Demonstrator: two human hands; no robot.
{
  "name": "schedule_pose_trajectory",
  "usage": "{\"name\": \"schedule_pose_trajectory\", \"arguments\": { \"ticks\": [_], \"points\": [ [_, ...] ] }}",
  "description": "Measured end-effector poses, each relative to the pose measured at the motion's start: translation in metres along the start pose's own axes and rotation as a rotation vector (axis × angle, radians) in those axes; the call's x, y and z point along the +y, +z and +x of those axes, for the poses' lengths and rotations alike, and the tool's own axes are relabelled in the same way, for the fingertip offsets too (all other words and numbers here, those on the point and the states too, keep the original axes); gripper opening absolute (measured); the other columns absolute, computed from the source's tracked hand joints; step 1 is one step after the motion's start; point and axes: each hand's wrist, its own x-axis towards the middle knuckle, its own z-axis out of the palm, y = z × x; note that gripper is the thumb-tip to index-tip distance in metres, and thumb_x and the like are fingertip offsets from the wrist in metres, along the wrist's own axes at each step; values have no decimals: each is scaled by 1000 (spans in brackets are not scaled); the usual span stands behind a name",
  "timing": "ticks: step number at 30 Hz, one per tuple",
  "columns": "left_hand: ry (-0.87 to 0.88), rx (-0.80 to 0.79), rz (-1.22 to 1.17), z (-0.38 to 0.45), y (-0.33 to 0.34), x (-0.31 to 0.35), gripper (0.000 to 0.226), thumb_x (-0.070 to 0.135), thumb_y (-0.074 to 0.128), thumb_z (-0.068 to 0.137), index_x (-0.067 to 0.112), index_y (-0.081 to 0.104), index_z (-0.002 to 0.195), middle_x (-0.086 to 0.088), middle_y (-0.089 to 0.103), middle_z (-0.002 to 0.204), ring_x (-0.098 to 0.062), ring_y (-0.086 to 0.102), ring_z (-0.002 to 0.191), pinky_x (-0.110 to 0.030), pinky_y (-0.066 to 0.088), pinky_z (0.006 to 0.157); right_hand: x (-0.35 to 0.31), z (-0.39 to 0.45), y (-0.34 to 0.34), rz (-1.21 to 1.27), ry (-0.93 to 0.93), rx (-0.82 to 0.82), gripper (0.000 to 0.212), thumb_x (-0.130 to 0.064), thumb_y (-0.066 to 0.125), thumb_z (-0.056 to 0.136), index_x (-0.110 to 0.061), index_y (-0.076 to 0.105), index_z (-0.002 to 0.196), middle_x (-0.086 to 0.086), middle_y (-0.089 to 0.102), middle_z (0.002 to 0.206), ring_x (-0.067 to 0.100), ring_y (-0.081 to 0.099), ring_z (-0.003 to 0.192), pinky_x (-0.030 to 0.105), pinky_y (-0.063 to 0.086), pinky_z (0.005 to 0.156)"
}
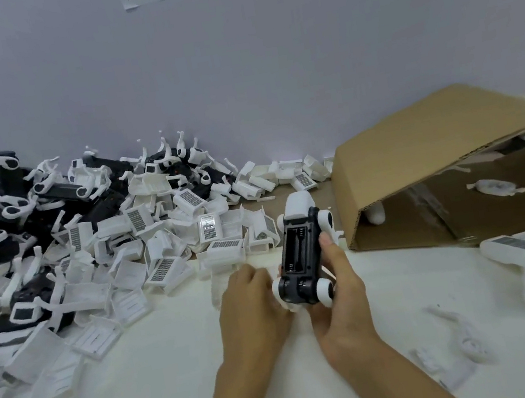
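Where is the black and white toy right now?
In the head view, just right of centre: the right hand holds the toy over the table, the left hand at its near end, the box to its right.

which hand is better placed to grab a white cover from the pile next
Left, probably. The left hand is on the same side as the pile of white covers; the right hand grips the toy, black underside up, and would have to reach across.

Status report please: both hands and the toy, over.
Right hand grips black-and-white toy, underside up. Left hand at its near corner, grip unclear. Parts pile clear, left.
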Motion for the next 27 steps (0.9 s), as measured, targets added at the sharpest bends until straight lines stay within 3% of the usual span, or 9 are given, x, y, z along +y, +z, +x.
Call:
{"name": "schedule_pose_trajectory", "arguments": {
  "ticks": [3,5,9,11,13,18,22,25,27],
  "points": [
    [-36,104,-113,-14,-3,-3,42,14,79,76,25,39,70,8,48,78,-10,45,76,-21,32,59,0,2,0,14,3,33,44,-46,75,69,-18,80,102,12,77,89,28,74,79,38,60,66],
    [-105,234,-261,-23,-10,0,32,16,77,82,32,49,79,11,58,82,-1,53,85,-15,39,67,1,4,-1,9,-6,26,40,-47,75,69,-23,81,100,13,77,91,30,74,82,40,60,71],
    [-431,517,-1125,-30,-34,9,18,21,55,103,35,64,96,2,77,92,-17,75,82,-22,59,66,3,6,-3,-23,-19,5,37,-45,76,70,-22,81,98,10,78,90,30,75,85,48,60,81],
    [-522,460,-1520,-31,-47,12,16,16,50,104,15,65,97,-15,76,96,-36,76,83,-37,64,69,5,5,-3,-96,-33,-59,35,-48,76,67,-25,82,92,7,78,86,25,76,80,39,61,70],
    [-547,341,-1684,-30,-51,15,19,17,50,102,6,65,99,-18,74,96,-38,76,87,-37,64,68,8,4,-2,-201,-50,-121,31,-49,80,70,-24,82,87,13,78,87,27,76,79,33,60,65],
    [-556,184,-1727,-31,-51,17,46,26,66,74,1,66,113,-13,70,99,-21,71,87,-31,57,81,14,-1,1,-367,-149,-113,45,-50,75,79,-4,77,83,26,74,91,45,70,90,61,57,84],
    [-437,178,-1456,-32,-43,17,67,11,76,61,18,61,125,-6,77,97,-17,74,89,-24,60,80,13,-1,0,-385,-171,-122,47,-52,73,74,-7,79,84,20,76,90,39,73,90,57,59,84],
    [-456,249,-1586,-30,-47,15,68,-2,71,63,18,60,126,-17,77,104,-26,75,97,-27,61,78,13,1,-2,-363,-168,-122,43,-53,72,73,-13,81,83,16,77,88,35,74,88,46,63,79],
    [-443,258,-1708,-30,-50,13,49,-6,68,68,9,67,114,-18,76,103,-33,73,105,-34,61,87,13,1,-1,-365,-165,-96,44,-55,74,69,-12,79,79,18,76,86,40,72,87,53,60,85]
  ]
}}
